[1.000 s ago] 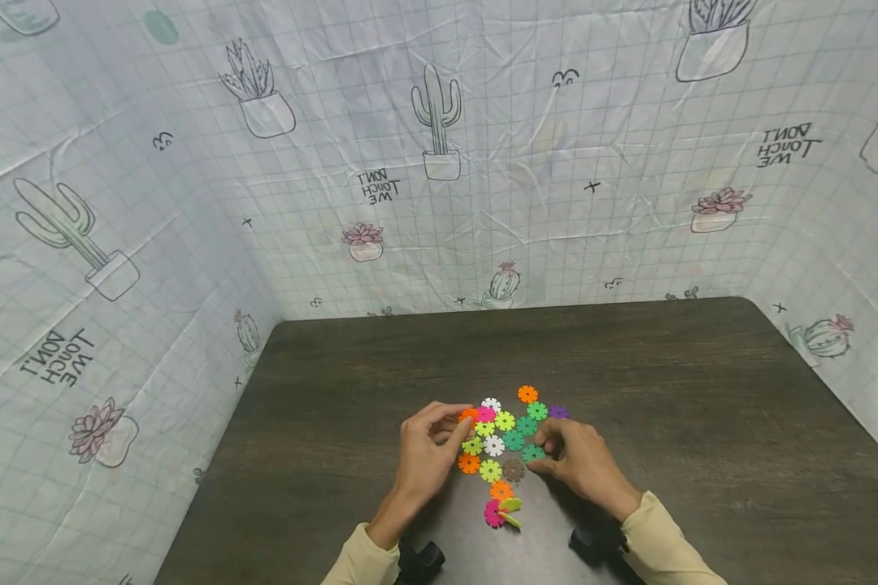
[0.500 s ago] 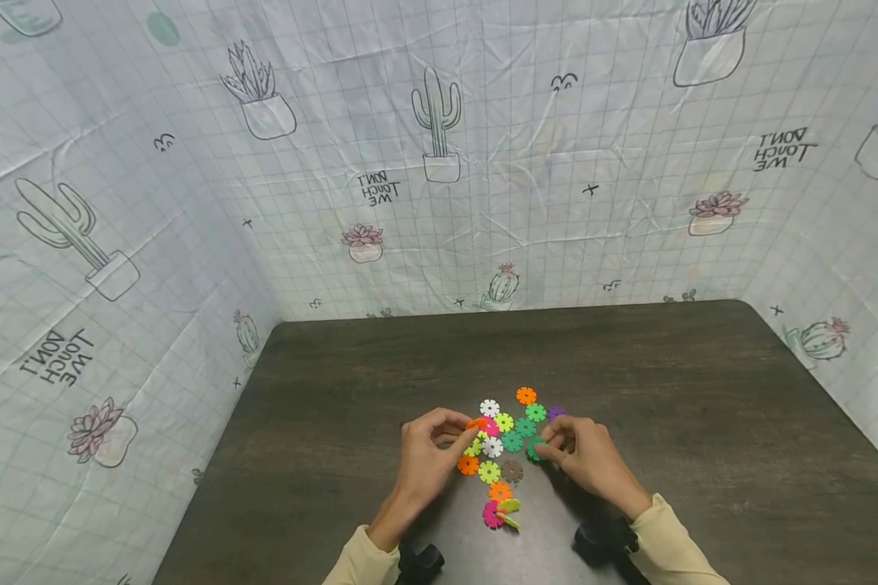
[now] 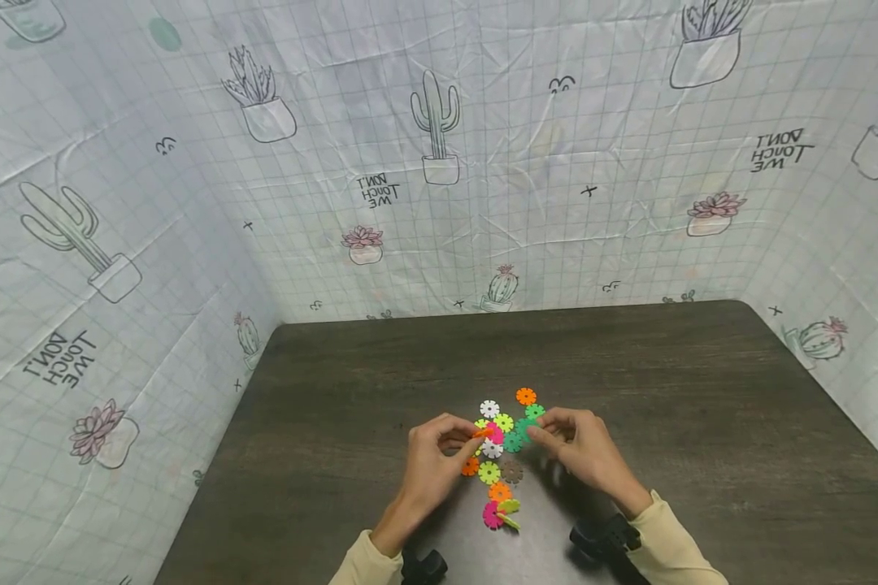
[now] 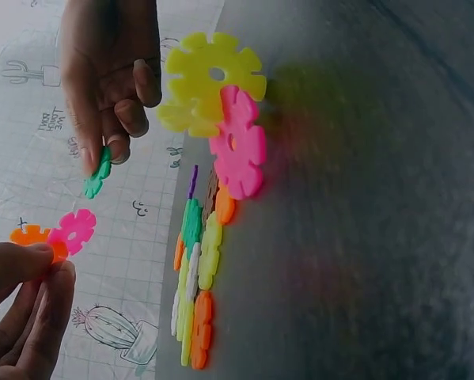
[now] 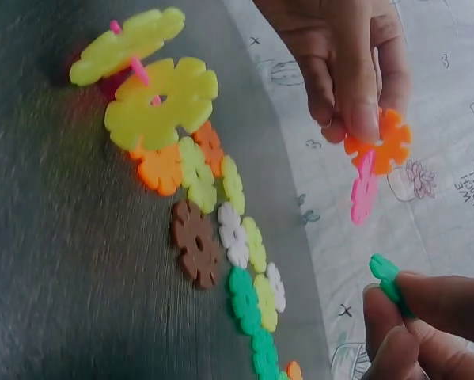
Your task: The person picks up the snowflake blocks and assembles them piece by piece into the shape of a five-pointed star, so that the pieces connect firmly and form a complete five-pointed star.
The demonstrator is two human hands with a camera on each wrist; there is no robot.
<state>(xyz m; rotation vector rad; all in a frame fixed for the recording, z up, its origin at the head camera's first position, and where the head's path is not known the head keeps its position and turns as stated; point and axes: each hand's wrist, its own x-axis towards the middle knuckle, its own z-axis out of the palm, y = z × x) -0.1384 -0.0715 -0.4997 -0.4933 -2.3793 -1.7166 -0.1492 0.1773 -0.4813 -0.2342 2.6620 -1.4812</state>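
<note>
My left hand [image 3: 435,459] pinches an orange notched plastic disc [image 5: 391,142] between thumb and fingers. A pink notched disc [image 5: 364,190] is slotted into it at an angle and points toward the other hand. With thumb and fingertips, my right hand [image 3: 585,451] holds a green notched disc [image 4: 99,174] on edge, a short gap from the pink one. Both hands are raised over a cluster of flat discs, among them a white disc [image 3: 489,409], a brown disc [image 3: 511,472] and an orange disc [image 3: 526,396].
Nearest the person, a pink disc [image 3: 493,514] has yellow discs [image 4: 217,71] slotted into it and sticking up. The dark wooden table [image 3: 322,406] meets a cactus-print cloth [image 3: 512,162] at its back and sides. Black wrist straps [image 3: 603,538] sit by the cream sleeves.
The right hand has picked up the green disc beside the brown one and lifted it. My left hand has moved slightly right, tilting the joined orange and pink discs.
</note>
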